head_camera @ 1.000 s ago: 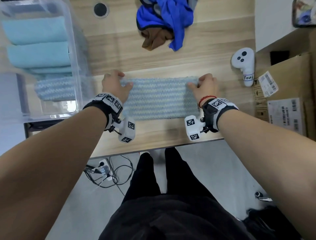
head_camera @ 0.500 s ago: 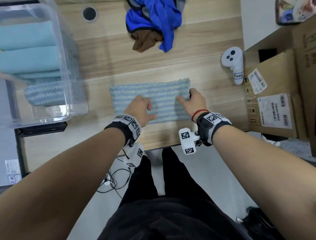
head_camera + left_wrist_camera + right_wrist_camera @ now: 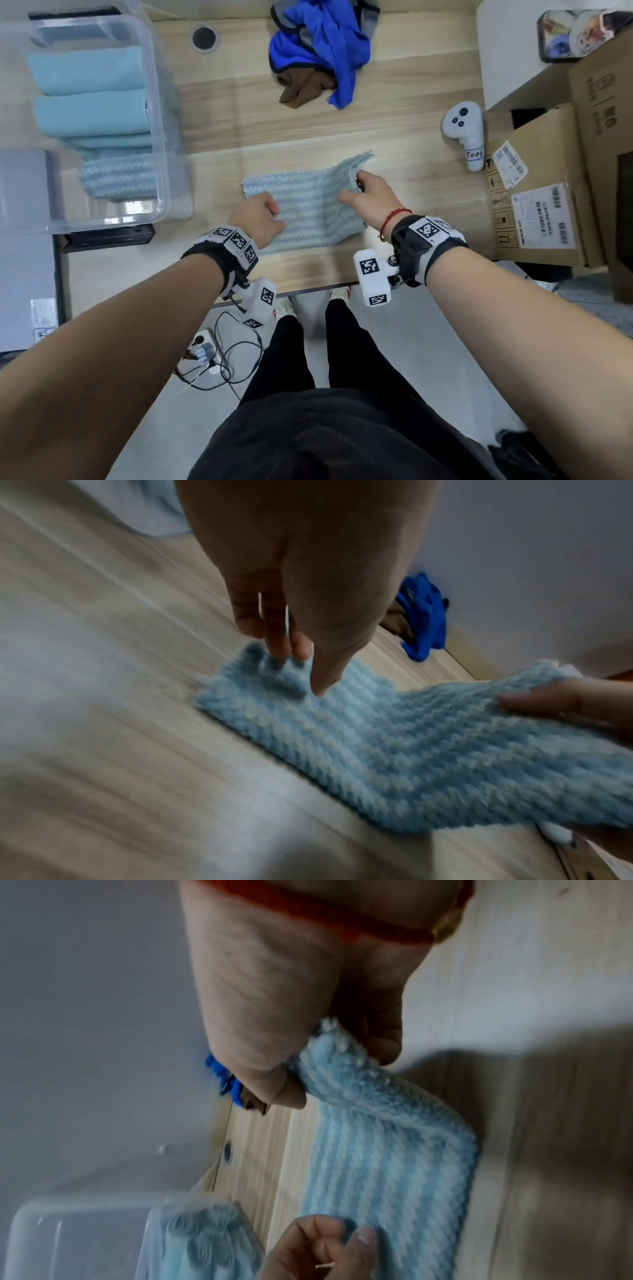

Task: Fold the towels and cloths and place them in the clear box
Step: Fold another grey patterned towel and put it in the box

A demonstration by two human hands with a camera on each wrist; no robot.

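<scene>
The pale wood-grain surface [image 3: 404,113] fills the upper middle of the head view. At upper left the clear plastic box [image 3: 161,113] holds folded light blue towels. At centre lies the fluffy light blue and white striped cloth [image 3: 301,212], folded into a band, its right end lifted. The right hand [image 3: 371,198] pinches that end; the left hand [image 3: 258,216] presses straight fingertips [image 3: 301,650] on the other end. The white controller [image 3: 466,137] at right bears a handwritten label, seemingly "Tool".
</scene>
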